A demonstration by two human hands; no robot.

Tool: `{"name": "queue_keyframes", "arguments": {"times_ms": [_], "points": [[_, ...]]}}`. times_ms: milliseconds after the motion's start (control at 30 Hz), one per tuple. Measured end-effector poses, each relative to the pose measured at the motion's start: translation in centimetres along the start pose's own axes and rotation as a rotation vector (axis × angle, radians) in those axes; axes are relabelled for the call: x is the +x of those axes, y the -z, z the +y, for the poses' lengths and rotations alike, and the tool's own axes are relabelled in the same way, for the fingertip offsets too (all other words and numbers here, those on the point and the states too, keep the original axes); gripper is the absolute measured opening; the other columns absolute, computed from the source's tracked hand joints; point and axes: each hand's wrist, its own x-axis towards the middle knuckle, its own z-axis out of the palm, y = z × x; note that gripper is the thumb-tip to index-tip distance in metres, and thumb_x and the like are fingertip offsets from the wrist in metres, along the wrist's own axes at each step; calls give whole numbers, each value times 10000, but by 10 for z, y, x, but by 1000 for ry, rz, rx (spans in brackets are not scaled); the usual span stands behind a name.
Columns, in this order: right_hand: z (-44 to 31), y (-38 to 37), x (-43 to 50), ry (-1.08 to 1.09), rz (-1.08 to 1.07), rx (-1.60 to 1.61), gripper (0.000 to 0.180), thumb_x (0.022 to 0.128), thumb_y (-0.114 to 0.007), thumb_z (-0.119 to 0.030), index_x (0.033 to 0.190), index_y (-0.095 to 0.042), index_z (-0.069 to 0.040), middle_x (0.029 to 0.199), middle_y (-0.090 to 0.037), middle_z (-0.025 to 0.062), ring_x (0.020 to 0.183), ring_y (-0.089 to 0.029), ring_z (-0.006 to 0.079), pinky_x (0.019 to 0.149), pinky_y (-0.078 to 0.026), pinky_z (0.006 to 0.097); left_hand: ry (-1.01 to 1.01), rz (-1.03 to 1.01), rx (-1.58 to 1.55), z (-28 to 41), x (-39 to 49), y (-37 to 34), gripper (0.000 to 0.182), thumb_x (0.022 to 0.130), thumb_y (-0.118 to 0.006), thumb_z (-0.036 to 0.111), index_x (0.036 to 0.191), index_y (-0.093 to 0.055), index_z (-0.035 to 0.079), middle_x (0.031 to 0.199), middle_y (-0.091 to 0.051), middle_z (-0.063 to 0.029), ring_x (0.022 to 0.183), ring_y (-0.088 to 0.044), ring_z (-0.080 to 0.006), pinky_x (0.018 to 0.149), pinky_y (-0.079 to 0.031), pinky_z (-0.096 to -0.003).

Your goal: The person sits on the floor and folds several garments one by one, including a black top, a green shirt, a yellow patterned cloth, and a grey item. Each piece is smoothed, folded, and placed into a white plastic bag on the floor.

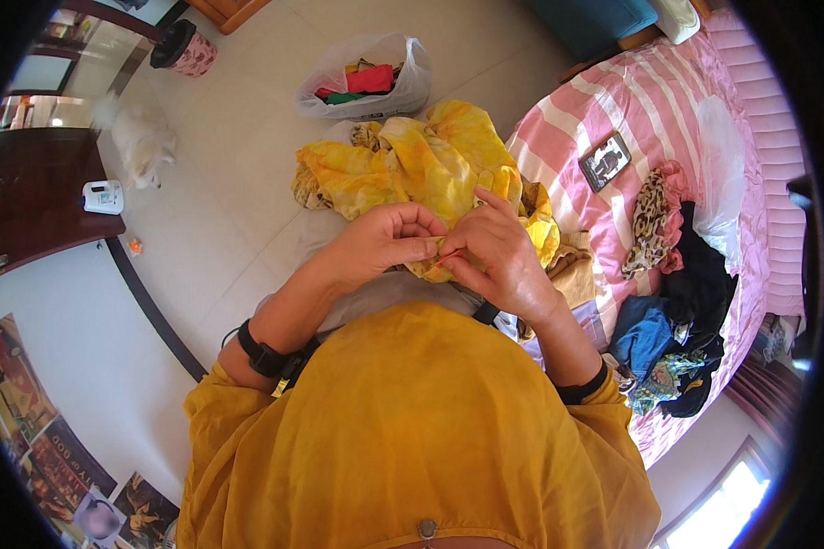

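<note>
A heap of yellow patterned cloth (412, 165) lies over my lap and hangs forward towards the floor. My left hand (392, 237) pinches an edge of this cloth between thumb and forefinger. Close beside it, the thumb and forefinger of my right hand (504, 257) meet around a thin red thread (447, 259) at the cloth. Whether a needle is between those fingertips is too small to tell. The two sets of fingertips almost touch. Part of the cloth's edge is hidden beneath my hands.
Ahead on the tiled floor stands a white plastic bag (412, 89) of clothes. To my right is a bed with a pink striped sheet (556, 123), bearing a phone (604, 161), blue denim (638, 329) and other garments. A white dog (141, 147) is at the left, near a lidded bin (192, 55).
</note>
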Motion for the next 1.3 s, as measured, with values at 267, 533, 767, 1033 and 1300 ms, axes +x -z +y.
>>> {"name": "queue_keyframes", "arguments": {"times_ms": [267,533,767,1033,1300], "points": [[3,0,-3,-27,-6,29,185,763,-813,-102,908,-699,-105,854,-668,42,883,-665,257,1087,-443,529,-9,28,60,-3,1,-2,225,981,-684,91,1178,-624,1,1007,-685,-26,888,-634,-66,759,-507,-216],[3,-2,-5,-66,-27,0,183,748,-844,-139,863,-708,-98,834,-674,45,876,-665,262,1072,-461,521,-57,58,168,-4,2,-7,196,970,-686,68,1138,-624,-14,966,-691,-40,850,-639,-73,733,-511,-224],[3,-5,-7,-112,-27,31,145,781,-838,-155,848,-727,-91,801,-672,49,840,-662,263,1062,-469,516,-69,80,306,-2,1,-6,126,967,-686,74,1057,-658,-10,916,-697,-32,818,-634,-79,722,-516,-240],[4,-5,-6,-107,14,10,134,755,-831,-125,809,-718,-77,774,-673,67,792,-659,286,1027,-497,512,-83,51,347,-3,3,-7,135,988,-667,85,1080,-664,-13,943,-700,-23,840,-624,-60,727,-503,-234],[10,-4,-3,-124,74,12,143,724,-815,-94,779,-690,-53,734,-656,94,742,-643,332,842,-521,455,-80,102,374,-4,0,-12,264,966,-750,158,1157,-668,-7,1017,-706,-15,878,-617,-53,752,-514,-232]]}}
